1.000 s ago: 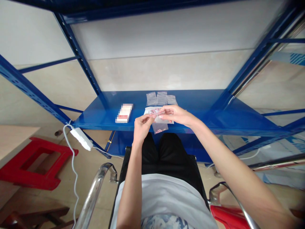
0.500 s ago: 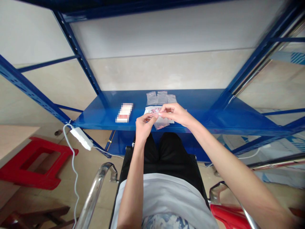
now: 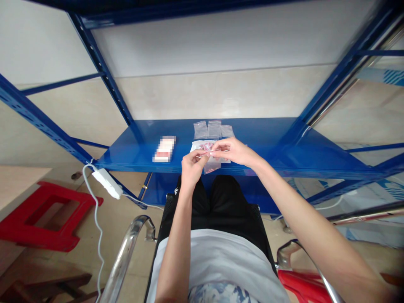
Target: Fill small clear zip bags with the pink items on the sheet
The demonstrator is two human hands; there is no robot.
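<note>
A small clear zip bag hangs at the front edge of the shelf, with small pink and red pieces at its bottom. Its top edge is pinched by my left hand on one side and my right hand on the other, both closed at the fingertips. Behind it lies a white sheet or bag bearing a heap of small red and pink pieces, partly covered by my fingers. Just beyond, three flat clear zip bags lie side by side.
The blue metal shelf stands across my knees. A blurred-out card or packet lies on its left part. A white power strip hangs at the left post, its cable trailing down. A red plastic stool stands on the floor at left.
Both hands keep their pinch on the bag's top edge and have shifted only slightly. The bag hangs a little lower and farther left.
</note>
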